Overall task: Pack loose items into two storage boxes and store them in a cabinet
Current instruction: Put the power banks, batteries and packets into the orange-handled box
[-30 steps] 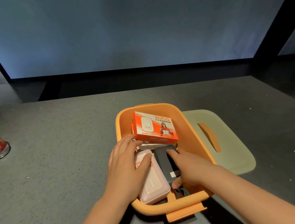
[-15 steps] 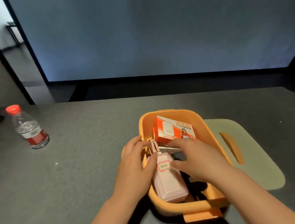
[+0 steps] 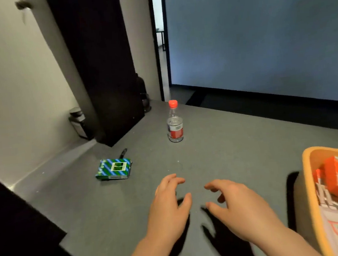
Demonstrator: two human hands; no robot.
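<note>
We've got both hands, left (image 3: 168,206) and right (image 3: 239,205), loose and empty over the table (image 3: 236,152); green box (image 3: 114,169) at 10 o'clock, bottle (image 3: 175,125) at 12.

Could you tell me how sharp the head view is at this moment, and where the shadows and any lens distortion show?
Head view: the left hand and right hand are slightly motion-blurred, while the water bottle and green striped box look sharper; dark shadows of both hands fall on the grey table beneath them; the wide-angle lens tilts the dark pillar; the orange storage box is cropped at the right edge.
</note>
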